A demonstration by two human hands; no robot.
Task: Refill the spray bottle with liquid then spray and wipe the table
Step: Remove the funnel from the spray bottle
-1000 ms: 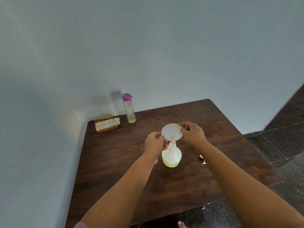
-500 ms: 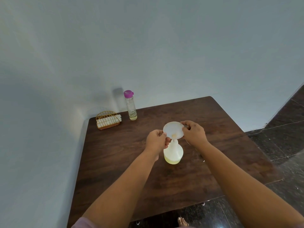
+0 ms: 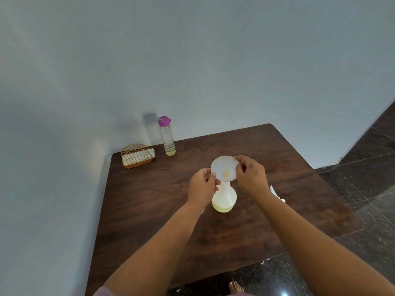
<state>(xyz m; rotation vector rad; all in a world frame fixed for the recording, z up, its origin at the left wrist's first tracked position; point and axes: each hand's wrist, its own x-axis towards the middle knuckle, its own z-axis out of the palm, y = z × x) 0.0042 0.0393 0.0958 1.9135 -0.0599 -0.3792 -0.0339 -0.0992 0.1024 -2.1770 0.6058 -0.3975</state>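
Spray bottle (image 3: 224, 198) is stood upright at the middle of the brown table (image 3: 149, 206), its long axis vertical, with a shallow layer of yellowish liquid at its base. A white funnel (image 3: 224, 170) is seated in its open neck, so the funnel's stem and the bottle's axis are lined up. The funnel's rim is pinched at 9 o'clock by the left hand (image 3: 202, 189) and at 3 o'clock by the right hand (image 3: 251, 175), fingers curled on it; both hands are equally near. The refill bottle with the purple cap (image 3: 167, 136) is stood well apart at 11 o'clock from the spray bottle, near the wall, so the left hand is judged nearer to it. A wire napkin holder (image 3: 136, 155) is set further left. Something white is partly hidden behind the right forearm; what it is cannot be told.
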